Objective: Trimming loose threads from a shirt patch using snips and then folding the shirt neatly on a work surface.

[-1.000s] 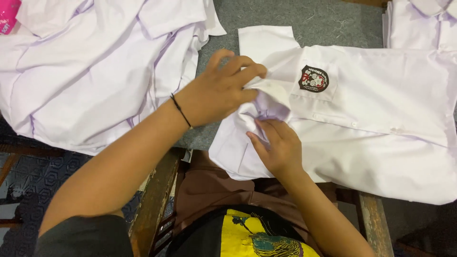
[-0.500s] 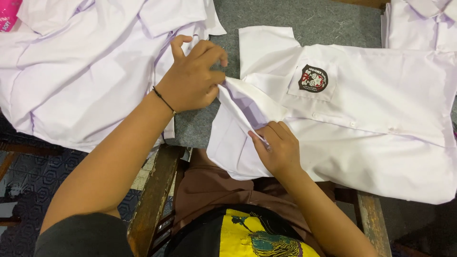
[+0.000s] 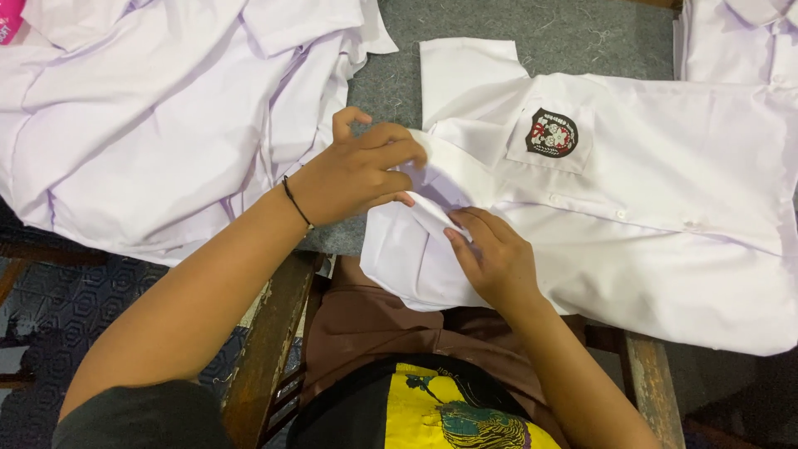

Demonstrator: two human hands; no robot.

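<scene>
Head view
Left hand: the left hand (image 3: pixel 362 170) is curled tight and pinches a fold of the white shirt (image 3: pixel 657 208) between thumb and fingers, near the front edge of the table.
Right hand: the right hand (image 3: pixel 490 254) lies on the same shirt, just beside the left hand. Its fingers are bent and press the cloth down, with a small fold caught under the fingertips.
White shirt: it lies spread flat on the grey tabletop (image 3: pixel 465 21), from the middle out to the right edge. Its lower end hangs a little over the front edge, above the person's lap.
Badge: a small dark shield-shaped badge (image 3: pixel 551 133) with red and white bits sits on the shirt's chest pocket, up and to the right of both hands.
Arms: the left arm comes in from the bottom left, with a thin black band (image 3: pixel 297 204) on the wrist. The right arm comes up from the bottom right.
Other clothes: a pile of white shirts (image 3: pixel 150 108) fills the left side of the table. Another white shirt (image 3: pixel 740 37) lies at the far right corner.
Pink thing: a bit of pink (image 3: pixel 10 21) shows at the far left corner; I cannot tell what it is.
</scene>
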